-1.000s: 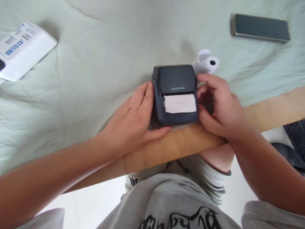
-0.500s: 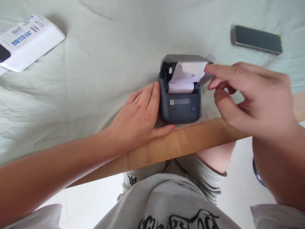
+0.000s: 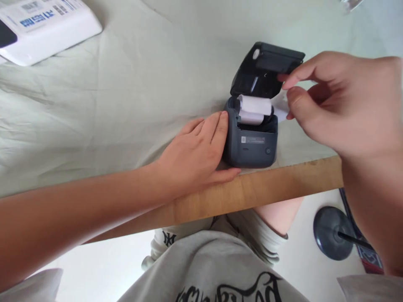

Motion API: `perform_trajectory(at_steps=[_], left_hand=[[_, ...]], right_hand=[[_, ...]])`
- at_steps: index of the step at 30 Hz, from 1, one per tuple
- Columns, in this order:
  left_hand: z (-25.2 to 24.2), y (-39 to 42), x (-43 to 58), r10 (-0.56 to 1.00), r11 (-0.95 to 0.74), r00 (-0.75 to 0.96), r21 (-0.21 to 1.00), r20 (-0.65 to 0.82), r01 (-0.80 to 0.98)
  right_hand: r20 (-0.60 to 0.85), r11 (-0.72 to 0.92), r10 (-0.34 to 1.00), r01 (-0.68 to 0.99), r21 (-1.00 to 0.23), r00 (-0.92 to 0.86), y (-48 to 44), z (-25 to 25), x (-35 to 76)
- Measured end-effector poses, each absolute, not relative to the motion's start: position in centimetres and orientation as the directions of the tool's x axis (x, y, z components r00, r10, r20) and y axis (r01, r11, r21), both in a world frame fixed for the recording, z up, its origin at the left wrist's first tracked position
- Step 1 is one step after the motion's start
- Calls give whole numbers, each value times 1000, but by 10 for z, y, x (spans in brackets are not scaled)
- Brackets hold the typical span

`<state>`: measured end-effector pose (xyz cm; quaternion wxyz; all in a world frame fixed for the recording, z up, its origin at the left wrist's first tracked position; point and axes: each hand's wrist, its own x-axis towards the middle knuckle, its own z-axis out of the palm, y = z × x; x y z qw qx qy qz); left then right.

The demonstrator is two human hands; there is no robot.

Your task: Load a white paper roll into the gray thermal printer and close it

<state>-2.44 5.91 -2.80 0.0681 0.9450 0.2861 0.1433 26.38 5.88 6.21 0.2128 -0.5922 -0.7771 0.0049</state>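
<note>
A small dark grey label printer [image 3: 252,153] stands near the table's front edge, its lid [image 3: 267,69] raised and tilted back. Inside sits a white paper roll [image 3: 255,105], its loose end curled over the top. My left hand [image 3: 198,149] lies with fingers stretched out along the printer's left side, thumb at the front edge. At the lid's right side is my right hand [image 3: 321,92], fingers bent and slightly apart, fingertips at the lid's edge. A white piece of paper [image 3: 279,105] shows beside the printer, partly behind the right fingers.
A white device with a printed label [image 3: 75,31] lies at the upper left on the pale green cloth [image 3: 151,75]. The table's wooden edge [image 3: 201,201] runs in front of me. Below, at the right, is a round black base [image 3: 333,233] on the floor.
The lid has swung further back, and the paper end has dropped from my right fingers onto the roll. My left hand stays against the printer. The view has shifted.
</note>
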Motion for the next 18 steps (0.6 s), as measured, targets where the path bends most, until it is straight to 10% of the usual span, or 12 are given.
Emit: perform_trajectory(at_steps=[18], left_hand=[[-31, 58, -24, 550, -834, 785, 224, 285, 504]], right_hand=[[-148, 518, 840, 852, -71, -523, 110, 66, 260]])
